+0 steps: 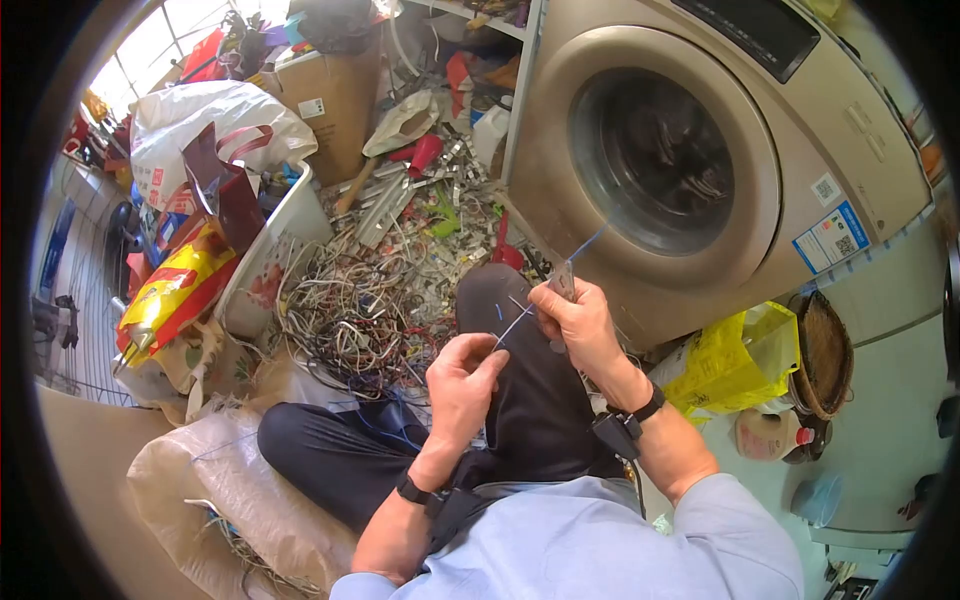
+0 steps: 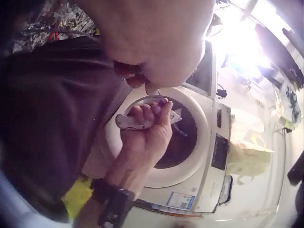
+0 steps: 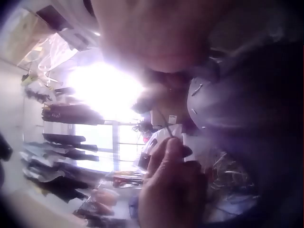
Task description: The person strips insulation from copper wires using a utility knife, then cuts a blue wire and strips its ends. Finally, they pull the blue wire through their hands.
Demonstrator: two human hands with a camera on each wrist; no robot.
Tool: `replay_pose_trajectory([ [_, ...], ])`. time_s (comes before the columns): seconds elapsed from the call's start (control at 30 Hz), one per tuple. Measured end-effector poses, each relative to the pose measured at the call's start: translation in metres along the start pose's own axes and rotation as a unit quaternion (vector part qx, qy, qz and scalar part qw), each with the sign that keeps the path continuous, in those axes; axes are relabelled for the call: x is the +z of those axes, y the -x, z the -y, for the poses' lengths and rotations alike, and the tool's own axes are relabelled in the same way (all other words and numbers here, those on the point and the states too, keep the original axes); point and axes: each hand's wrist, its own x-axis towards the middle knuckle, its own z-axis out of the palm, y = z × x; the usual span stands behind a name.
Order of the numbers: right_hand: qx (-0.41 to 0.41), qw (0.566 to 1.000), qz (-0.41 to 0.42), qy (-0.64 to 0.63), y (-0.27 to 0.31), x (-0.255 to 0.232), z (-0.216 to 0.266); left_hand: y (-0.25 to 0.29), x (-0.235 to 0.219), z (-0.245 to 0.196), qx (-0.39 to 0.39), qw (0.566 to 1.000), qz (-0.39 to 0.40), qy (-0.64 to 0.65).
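Note:
My left hand point(image 1: 460, 390) pinches the near end of a thin blue wire point(image 1: 516, 325) between thumb and fingertips, over the dark-trousered knee. Across from it, my right hand point(image 1: 588, 330) grips a utility knife point(image 2: 130, 122) with a pale metal handle, its fingers curled round it. The wire runs up to the right thumb, close by the blade, and a blue length point(image 1: 588, 245) sticks out beyond that hand. On the knee lies a short blue scrap point(image 1: 499, 312). In the right wrist view the left fingers hold the wire upright, with its far end lost in blur.
A heap of tangled wires point(image 1: 350, 310) and metal scraps covers the floor ahead. The washing machine point(image 1: 800, 130) stands at the right, a yellow bag point(image 1: 735, 360) below it. To the left are a full white bin point(image 1: 290, 250) and a woven sack point(image 1: 240, 480).

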Motion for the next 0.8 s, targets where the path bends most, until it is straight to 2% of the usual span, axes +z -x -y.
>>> replay_pose_trajectory([
  [0.03, 0.0, 1.0, 0.0, -0.001, -0.003, -0.001, -0.001, -0.003, 0.0, 0.007, 0.0, 1.0, 0.0, -0.001],
  [0.1, -0.04, 0.997, -0.018, 0.057, -0.012, -0.002, -0.009, -0.01, 0.001, 0.02, 0.188, 0.966, -0.054, -0.17],
  [0.13, -0.039, 0.997, -0.019, 0.057, -0.019, -0.004, -0.012, -0.011, 0.004, 0.017, 0.179, 0.968, -0.06, -0.162],
  [0.17, -0.108, 0.97, -0.035, 0.213, -0.027, -0.005, -0.016, -0.013, 0.006, 0.016, 0.177, 0.969, -0.061, -0.162],
  [0.2, -0.175, 0.914, -0.051, 0.362, -0.031, -0.008, -0.02, -0.016, 0.008, 0.015, 0.099, 0.984, -0.045, -0.141],
  [0.23, -0.173, 0.915, -0.051, 0.361, -0.03, -0.009, -0.022, -0.019, 0.008, 0.014, 0.022, 0.992, -0.029, -0.12],
  [0.3, -0.283, 0.819, -0.033, 0.498, -0.026, -0.012, -0.024, -0.028, 0.008, 0.013, -0.006, 0.993, -0.025, -0.116],
  [0.33, -0.28, 0.805, -0.03, 0.523, -0.017, -0.009, -0.024, -0.031, 0.007, 0.015, -0.037, 0.993, -0.02, -0.112],
  [0.47, -0.284, 0.783, 0.025, 0.553, 0.002, -0.01, -0.024, -0.042, 0.009, 0.022, -0.096, 0.995, -0.006, -0.029],
  [0.6, -0.288, 0.787, 0.072, 0.541, 0.006, -0.013, -0.023, -0.047, 0.01, 0.033, -0.087, 0.996, -0.006, -0.03],
  [0.67, -0.295, 0.762, 0.097, 0.569, 0.007, -0.01, -0.02, -0.048, 0.011, 0.036, -0.056, 0.996, -0.011, -0.061],
  [0.8, -0.304, 0.76, 0.107, 0.564, -0.001, -0.012, -0.018, -0.047, 0.011, 0.033, -0.085, 0.995, -0.008, -0.043],
])
